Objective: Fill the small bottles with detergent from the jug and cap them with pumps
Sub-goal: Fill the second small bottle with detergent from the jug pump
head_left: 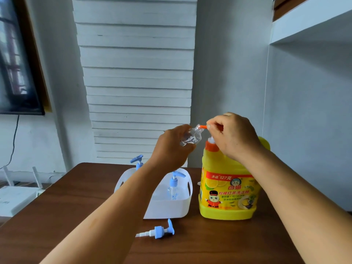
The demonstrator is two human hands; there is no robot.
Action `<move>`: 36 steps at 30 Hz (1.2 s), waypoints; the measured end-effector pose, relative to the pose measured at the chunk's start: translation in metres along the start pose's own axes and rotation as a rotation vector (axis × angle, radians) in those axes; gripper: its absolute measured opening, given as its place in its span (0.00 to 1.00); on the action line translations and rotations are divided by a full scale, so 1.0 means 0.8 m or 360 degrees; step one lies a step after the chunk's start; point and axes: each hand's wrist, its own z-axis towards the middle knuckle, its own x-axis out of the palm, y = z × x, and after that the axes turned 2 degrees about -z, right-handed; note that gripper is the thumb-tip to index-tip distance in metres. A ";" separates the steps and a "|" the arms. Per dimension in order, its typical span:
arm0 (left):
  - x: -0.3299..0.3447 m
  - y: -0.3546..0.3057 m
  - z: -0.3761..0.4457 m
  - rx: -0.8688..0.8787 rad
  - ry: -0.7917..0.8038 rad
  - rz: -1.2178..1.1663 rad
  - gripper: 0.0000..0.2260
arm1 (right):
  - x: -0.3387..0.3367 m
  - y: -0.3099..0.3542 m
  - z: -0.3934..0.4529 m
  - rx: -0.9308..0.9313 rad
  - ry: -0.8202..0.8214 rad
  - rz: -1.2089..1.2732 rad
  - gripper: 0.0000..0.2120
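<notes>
Small clear plastic bottle [191, 137] held tilted at the jug's orange pump spout [203, 126].

I note its long axis slanting, mouth up-right against the spout. My left hand [172, 149] wraps the bottle body; my right hand [231, 135] closes over the pump of the yellow detergent jug [227, 189], upright on the brown table [57, 216].

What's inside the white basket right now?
In the white basket: one clear bottle with blue pump standing upright, and a second blue pump showing at the back. The left forearm covers the rest.
</notes>
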 end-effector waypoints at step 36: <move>0.000 -0.005 -0.006 -0.0067 0.0000 -0.0047 0.14 | 0.007 0.002 -0.004 0.0010 -0.0048 -0.0039 0.11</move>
